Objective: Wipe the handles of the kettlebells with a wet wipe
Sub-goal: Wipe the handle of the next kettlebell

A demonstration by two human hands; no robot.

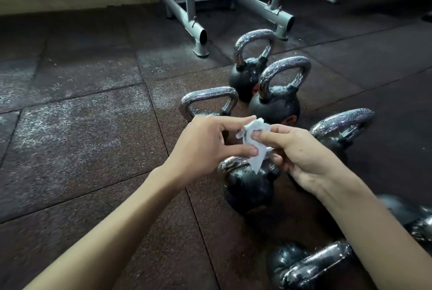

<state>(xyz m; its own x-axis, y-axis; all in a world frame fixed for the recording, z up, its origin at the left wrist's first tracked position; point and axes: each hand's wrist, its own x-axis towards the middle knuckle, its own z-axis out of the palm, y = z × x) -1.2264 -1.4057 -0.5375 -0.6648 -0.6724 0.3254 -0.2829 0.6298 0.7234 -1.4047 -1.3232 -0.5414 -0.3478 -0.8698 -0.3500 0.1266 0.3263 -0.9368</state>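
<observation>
Now | wet wipe (pixel 253 142): white, crumpled, pinched between left hand (pixel 205 147) and right hand (pixel 301 151), above a kettlebell (pixel 247 189) | kettlebells (pixel 275 105): black bodies, shiny speckled handles (pixel 286 65), clustered on rubber floor (pixel 93 137)

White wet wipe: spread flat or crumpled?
Crumpled. The white wet wipe hangs in creased folds, pinched between the left hand and the right hand.

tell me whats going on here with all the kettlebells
A person holds a small wet wipe pinched between the left grip and the right grip, over a black kettlebell on the rubber floor. The wipe is not on any handle at this moment. More kettlebells stand or lie around it, their chrome handles speckled with what look like droplets.
</observation>
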